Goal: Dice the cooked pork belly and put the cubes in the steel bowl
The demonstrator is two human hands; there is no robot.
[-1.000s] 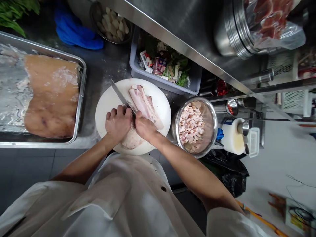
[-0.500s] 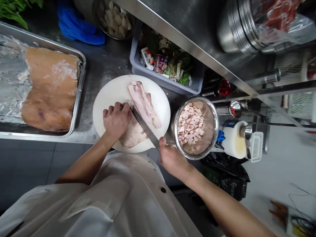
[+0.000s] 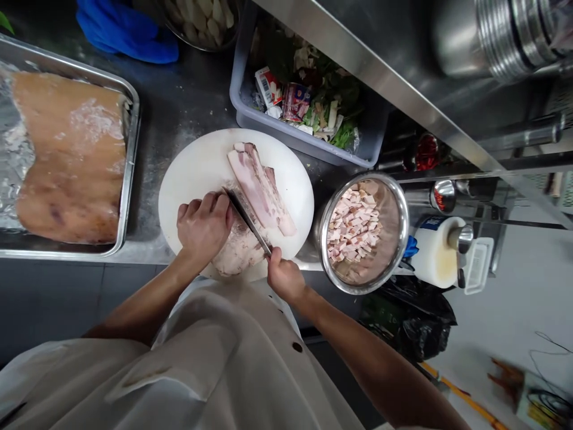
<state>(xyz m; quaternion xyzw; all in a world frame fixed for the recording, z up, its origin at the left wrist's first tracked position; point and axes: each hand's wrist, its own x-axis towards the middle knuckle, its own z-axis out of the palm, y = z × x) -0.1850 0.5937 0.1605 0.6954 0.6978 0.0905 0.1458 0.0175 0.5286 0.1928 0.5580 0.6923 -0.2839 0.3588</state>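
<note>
My right hand grips the handle of a kitchen knife, its blade angled across a slab of pork. Pressed on the upper left of that slab, my left hand has its fingers curled beside the blade tip. The slab rests on a round white cutting board. To the right of the blade lie long cut strips of pork, pale with pinkish streaks. Small diced pork pieces fill part of a steel bowl at the board's right.
A metal tray at left holds a large browned slab of meat. Behind the board stands a grey bin of scraps. A blue cloth lies at the back left. A steel shelf edge overhangs the upper right.
My right hand has drawn the knife back toward my body and left. The blade now stands steeper at the slab's cut edge. My left hand stays on the slab. The view has shifted somewhat.
</note>
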